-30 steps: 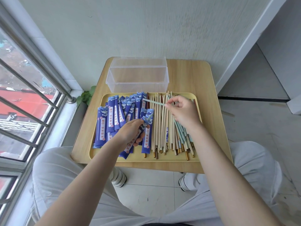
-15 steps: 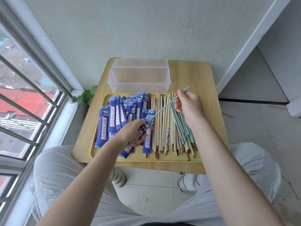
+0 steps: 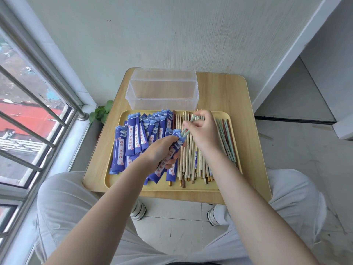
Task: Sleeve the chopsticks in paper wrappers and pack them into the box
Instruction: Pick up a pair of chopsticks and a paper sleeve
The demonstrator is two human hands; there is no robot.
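Note:
On a yellow tray (image 3: 191, 188) lie a heap of blue paper wrappers (image 3: 133, 138) at the left and several loose chopsticks (image 3: 191, 161) at the right. My left hand (image 3: 160, 152) grips one blue wrapper (image 3: 168, 157) above the tray, its open mouth pointing up and right. My right hand (image 3: 204, 131) pinches a pair of pale green chopsticks (image 3: 186, 130), their tips inside the wrapper's mouth. A clear plastic box (image 3: 162, 92) stands open behind the tray with nothing visible in it.
The tray and box sit on a small wooden table (image 3: 229, 92) against a white wall. A barred window (image 3: 38, 111) runs along the left, with a small green plant (image 3: 101, 111) by the sill. My knees flank the table's near edge.
My right hand swung the green chopsticks round from pointing up and right and brought their tips down into the wrapper's mouth. My left hand lifted the wrapper slightly towards them.

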